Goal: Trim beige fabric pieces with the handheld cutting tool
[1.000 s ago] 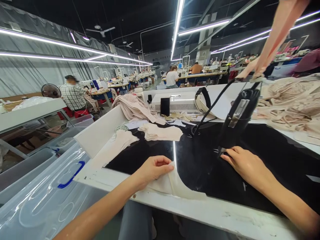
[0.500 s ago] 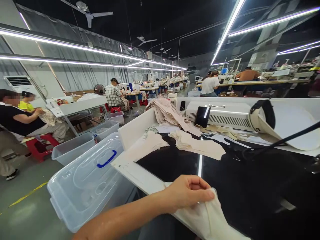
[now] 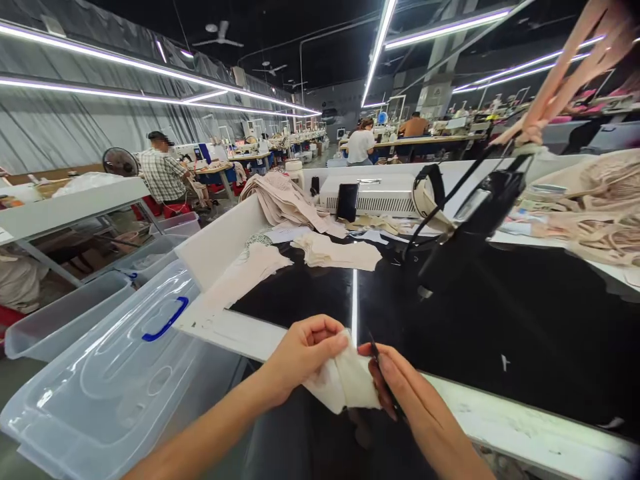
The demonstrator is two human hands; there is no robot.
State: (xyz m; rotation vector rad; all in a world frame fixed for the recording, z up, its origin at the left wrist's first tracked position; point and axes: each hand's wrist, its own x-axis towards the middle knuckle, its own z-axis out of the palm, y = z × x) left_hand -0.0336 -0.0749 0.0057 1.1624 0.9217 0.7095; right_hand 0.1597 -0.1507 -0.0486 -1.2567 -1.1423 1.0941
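A piece of cream fabric (image 3: 354,385) is pinched between the thumb and fingers of my left hand (image 3: 305,353), near the front edge of the black worktop (image 3: 480,320). The cloth hangs down from that grip in a short fold. Close beside its right edge is my right hand (image 3: 417,397), fingers closed round a slim dark pointed tool (image 3: 384,377). The tool's tip points up and away from me; its exact kind is unclear. Beyond the hands lie cut cream fabric pieces (image 3: 340,253) and a draped stack of pale pink fabric (image 3: 285,200).
Left of the table stands a lidded clear plastic bin (image 3: 110,360) with a blue handle. A white vented machine (image 3: 373,198) and a dark phone-like slab (image 3: 347,202) are at the back. A black arm-like fixture (image 3: 475,220) rises at right, near beige bundles (image 3: 600,213). Co-workers sit further off.
My right hand has come into view with the dark tool, beside the fabric. My left hand still pinches the cloth. The view has swung to the right, showing the fixture and bundles.
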